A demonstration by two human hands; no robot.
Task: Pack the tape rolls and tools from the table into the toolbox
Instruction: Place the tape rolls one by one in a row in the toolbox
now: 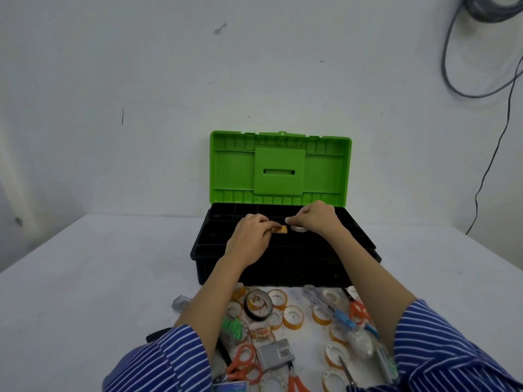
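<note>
**Two tape rolls going into the tray, most of the pile left**

The toolbox (283, 250) sits centre frame, green lid up, black compartment tray on top; rigid, it likely won't shift under light contact. The pile of tape rolls and tools (297, 329) lies lower centre, just in front of the box, between your forearms. The black tape roll (258, 304) looks like the heaviest roll; take it across the ring. Orange scissors (244, 363) are stiff; take them by the handles. Your left hand (249, 239) pinches an amber tape roll (280, 229) over the tray, fingers curled on it. Your right hand (317, 219) pinches a pale tape roll (298, 228) beside it. Both look light and slick-sided; hold the rim.
</note>
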